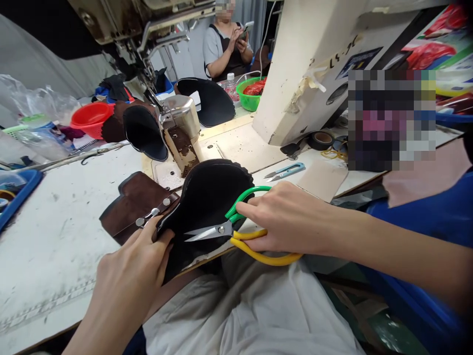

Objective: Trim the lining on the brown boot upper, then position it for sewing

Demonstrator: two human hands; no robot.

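My left hand grips the near edge of a black leather shoe piece with a scalloped rim, joined to a brown leather part with metal studs. My right hand holds scissors with one green and one yellow handle loop. Their short blades point left, slightly apart, over the black leather. The piece rests at the table's front edge above my lap.
A sewing machine stands behind with another black piece on its post. Blue thread snips and tape rolls lie to the right. A red bowl, a green bowl and a seated person holding a phone are beyond.
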